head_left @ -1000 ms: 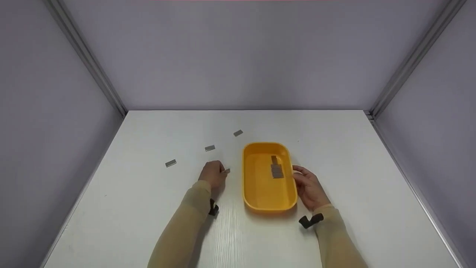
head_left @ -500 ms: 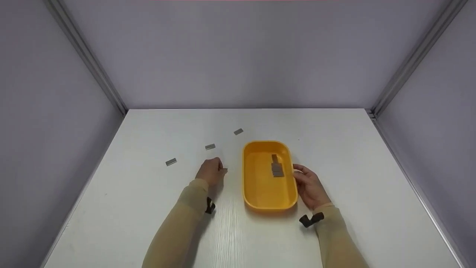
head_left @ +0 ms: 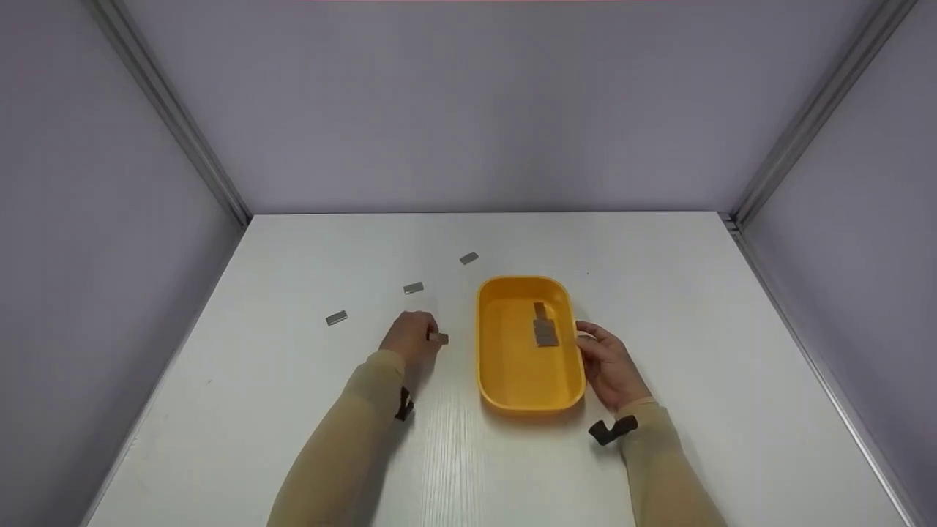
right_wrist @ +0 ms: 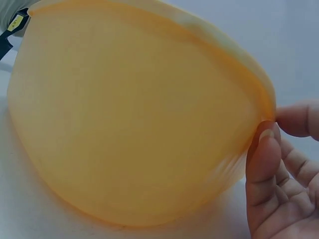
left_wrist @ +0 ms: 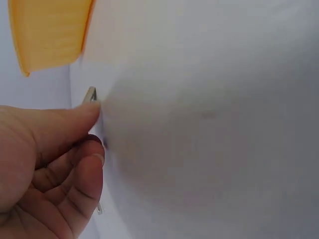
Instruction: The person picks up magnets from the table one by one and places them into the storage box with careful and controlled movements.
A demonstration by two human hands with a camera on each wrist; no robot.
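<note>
My left hand pinches a small grey metal piece between thumb and curled fingers, just left of the yellow tray. In the left wrist view the piece pokes out above the thumb of my left hand, with the tray's corner beyond. My right hand rests against the tray's right side. In the right wrist view its fingers lie straight against the tray's outer wall, touching it at the rim. A few grey pieces lie inside the tray.
Three more grey pieces lie on the white table: one behind the tray's left corner, one ahead of my left hand, one further left. Grey walls enclose the table on three sides.
The grey piece that lay on the table beside my left fingertips is now pinched between them, and that hand has drawn slightly left. The right hand and tray have stayed put.
</note>
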